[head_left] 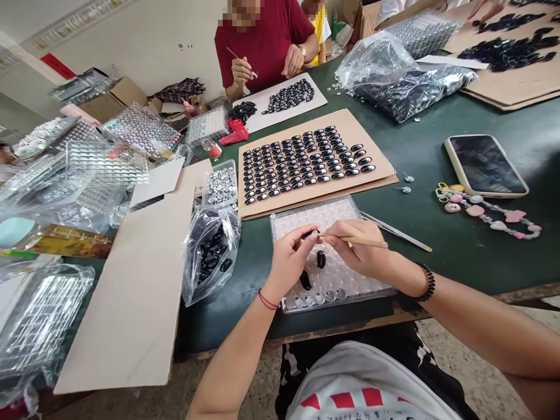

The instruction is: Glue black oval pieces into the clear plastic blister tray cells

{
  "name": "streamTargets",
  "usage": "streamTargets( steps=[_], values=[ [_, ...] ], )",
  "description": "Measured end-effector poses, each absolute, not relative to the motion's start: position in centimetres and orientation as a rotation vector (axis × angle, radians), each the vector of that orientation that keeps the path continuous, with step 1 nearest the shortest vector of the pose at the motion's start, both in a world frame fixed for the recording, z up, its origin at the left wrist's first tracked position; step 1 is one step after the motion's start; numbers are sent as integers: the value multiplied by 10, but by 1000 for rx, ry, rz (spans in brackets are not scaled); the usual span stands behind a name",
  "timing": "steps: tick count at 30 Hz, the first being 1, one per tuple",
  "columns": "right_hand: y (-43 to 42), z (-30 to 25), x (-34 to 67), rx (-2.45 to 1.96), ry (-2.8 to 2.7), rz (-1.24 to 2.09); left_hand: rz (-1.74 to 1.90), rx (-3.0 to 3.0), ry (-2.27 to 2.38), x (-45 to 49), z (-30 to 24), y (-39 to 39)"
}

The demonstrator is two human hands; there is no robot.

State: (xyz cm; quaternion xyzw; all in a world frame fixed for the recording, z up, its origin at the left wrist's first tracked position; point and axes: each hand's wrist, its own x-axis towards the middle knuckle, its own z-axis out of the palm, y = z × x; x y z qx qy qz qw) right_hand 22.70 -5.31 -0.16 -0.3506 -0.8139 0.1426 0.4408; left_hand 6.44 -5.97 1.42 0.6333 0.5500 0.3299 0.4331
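My left hand pinches a small black oval bead over a clear plastic tray of round cells at the table's near edge. My right hand grips a thin wooden stick, whose tip touches the bead. Two more black beads lie loose on the tray below my fingers. Beyond the tray lies a brown cardboard sheet covered with rows of black oval beads.
A clear bag of black beads sits left of the tray, tweezers to its right. A phone and a pink charm strap lie at right. Stacked plastic trays crowd the left. Across the table a person in red works on beads.
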Motion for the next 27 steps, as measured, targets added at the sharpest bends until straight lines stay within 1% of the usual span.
streamTargets(
  steps=[6, 8, 10, 13, 15, 17, 20, 23, 27],
  values=[
    [-58, -5, 224, -858, -2096, 279, 874, 1631, 1428, 68, 10, -59],
    [-59, -4, 222, -851, -2079, 358, 921, 1645, 1399, 68, 8, -59],
    [-57, -2, 221, -885, -1939, 613, 973, 1621, 1346, 68, 7, -60],
    [-49, 3, 224, -923, -1532, 1121, 997, 1568, 1281, 67, 9, -60],
    [-44, 4, 227, -924, -1347, 1272, 970, 1556, 1267, 66, 10, -60],
    [-41, 5, 229, -982, -1363, 1234, 930, 1537, 1254, 66, 11, -60],
    [-42, 4, 226, -1101, -1612, 1128, 890, 1472, 1199, 66, 10, -60],
    [-46, 2, 222, -1116, -1834, 1087, 871, 1417, 1174, 66, 8, -60],
    [-40, 10, 230, -1137, -1906, 963, 764, 1502, 1238, 62, 12, -60]
  ],
)
